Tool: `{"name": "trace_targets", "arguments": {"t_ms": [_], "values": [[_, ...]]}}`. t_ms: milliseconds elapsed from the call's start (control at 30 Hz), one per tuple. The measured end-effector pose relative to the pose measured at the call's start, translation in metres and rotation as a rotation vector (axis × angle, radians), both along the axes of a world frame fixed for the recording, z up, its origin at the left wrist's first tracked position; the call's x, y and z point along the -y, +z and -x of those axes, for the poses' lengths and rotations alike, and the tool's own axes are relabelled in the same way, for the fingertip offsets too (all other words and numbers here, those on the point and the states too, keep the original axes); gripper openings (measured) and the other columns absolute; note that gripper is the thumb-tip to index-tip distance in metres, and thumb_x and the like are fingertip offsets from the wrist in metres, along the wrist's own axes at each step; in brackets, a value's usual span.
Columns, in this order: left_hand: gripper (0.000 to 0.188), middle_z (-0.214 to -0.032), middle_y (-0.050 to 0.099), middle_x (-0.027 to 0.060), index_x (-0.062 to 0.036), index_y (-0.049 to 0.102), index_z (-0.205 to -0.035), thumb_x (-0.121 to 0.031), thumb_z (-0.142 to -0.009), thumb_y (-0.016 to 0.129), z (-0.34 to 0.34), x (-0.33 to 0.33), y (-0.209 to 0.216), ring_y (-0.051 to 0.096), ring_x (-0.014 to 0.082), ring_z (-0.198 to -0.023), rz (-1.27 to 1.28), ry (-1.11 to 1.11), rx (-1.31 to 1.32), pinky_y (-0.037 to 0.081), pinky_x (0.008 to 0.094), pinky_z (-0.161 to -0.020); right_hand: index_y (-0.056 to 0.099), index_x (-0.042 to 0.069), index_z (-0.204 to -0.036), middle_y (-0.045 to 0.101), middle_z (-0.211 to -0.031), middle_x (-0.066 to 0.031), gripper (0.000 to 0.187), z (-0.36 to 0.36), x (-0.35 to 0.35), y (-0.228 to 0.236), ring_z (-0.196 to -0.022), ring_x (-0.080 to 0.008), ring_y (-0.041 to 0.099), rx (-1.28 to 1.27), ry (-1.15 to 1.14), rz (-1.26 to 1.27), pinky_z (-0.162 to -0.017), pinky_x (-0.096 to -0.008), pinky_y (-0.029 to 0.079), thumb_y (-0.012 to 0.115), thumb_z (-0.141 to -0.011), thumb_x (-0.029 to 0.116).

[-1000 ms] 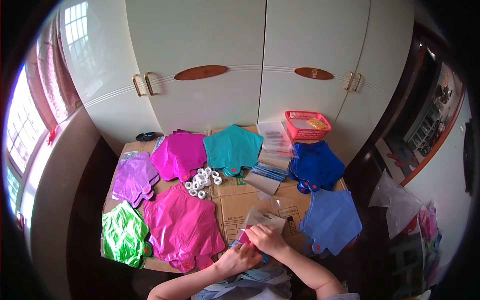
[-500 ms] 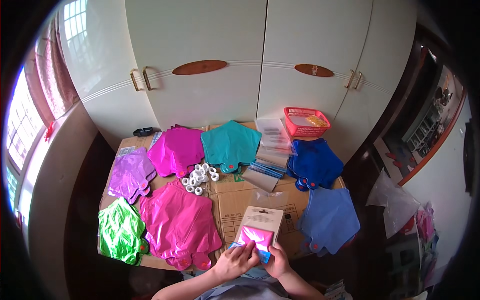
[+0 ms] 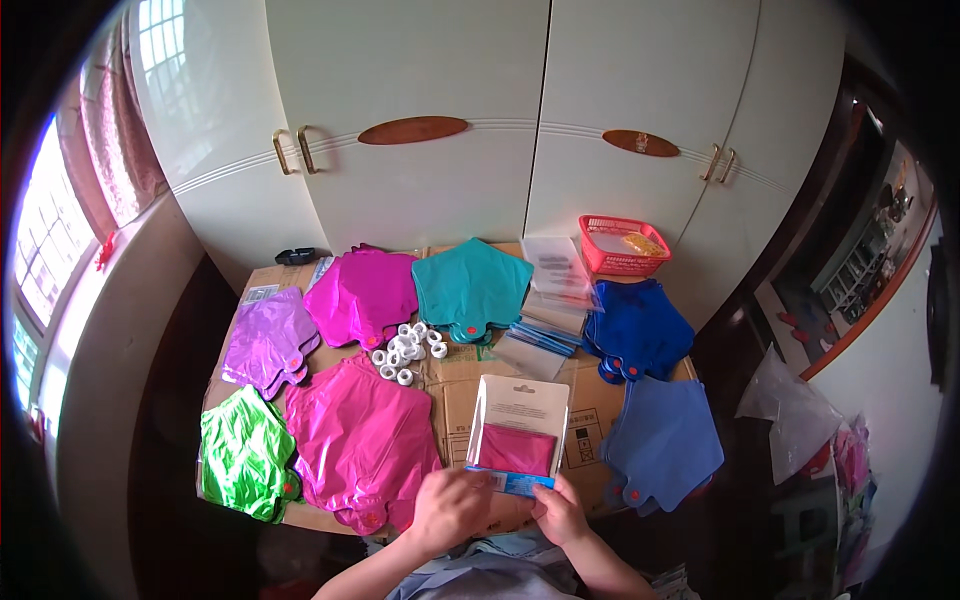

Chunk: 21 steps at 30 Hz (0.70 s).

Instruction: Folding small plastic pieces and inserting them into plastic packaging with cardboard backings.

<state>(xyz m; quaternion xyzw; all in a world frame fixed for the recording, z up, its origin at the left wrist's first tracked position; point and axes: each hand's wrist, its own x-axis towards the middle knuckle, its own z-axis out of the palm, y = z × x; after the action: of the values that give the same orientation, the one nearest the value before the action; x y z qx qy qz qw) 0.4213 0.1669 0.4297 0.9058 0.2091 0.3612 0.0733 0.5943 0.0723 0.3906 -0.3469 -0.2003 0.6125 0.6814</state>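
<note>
In front of me is a clear packet with a white hang card inside, a folded dark pink foil piece on its lower half and a blue printed strip along its near edge. My right hand pinches the near right corner between thumb and fingers. My left hand is closed, its curled fingers at the left end of the blue strip. What those fingers hold, if anything, is hidden.
Foil balloon stacks surround the cardboard-covered table: green, pink, lilac, magenta, teal, dark blue, light blue. White ribbon rolls, grey cards, clear bags and a red basket stand farther back.
My left hand has drawn back from the pink foil toward the lower left and curled. The packet's far end has shifted away and left; the foil looks darker. My right hand still grips its corner.
</note>
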Motion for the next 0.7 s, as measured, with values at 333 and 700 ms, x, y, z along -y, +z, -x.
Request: {"name": "trace_targets", "arguments": {"t_ms": [333,700], "values": [[0.014,-0.091,0.066,0.0033,-0.0012,0.064,-0.101,-0.010,-0.090,0.061,0.011,-0.008,-0.025,0.063,0.0103,-0.081,1.927,-0.143,0.767,0.051,0.0234,-0.069,0.041,-0.003,-0.130,0.049,-0.129,-0.0145,0.036,-0.010,0.002,-0.012,-0.120,-0.0243,0.049,0.104,0.138,-0.106,-0.104,-0.0396,0.038,0.041,-0.095,0.007],[0.016,-0.082,0.067,0.0053,0.0021,0.064,-0.094,-0.013,-0.090,0.062,0.000,0.004,-0.020,0.063,0.0109,-0.072,1.569,-0.043,0.818,0.050,0.0234,-0.067,0.047,0.000,-0.123,0.056,-0.120,-0.0122,0.028,-0.006,-0.009,0.010,-0.111,-0.0217,0.056,0.101,0.057,-0.162,-0.100,-0.0395,0.045,0.045,-0.096,0.008]]}}
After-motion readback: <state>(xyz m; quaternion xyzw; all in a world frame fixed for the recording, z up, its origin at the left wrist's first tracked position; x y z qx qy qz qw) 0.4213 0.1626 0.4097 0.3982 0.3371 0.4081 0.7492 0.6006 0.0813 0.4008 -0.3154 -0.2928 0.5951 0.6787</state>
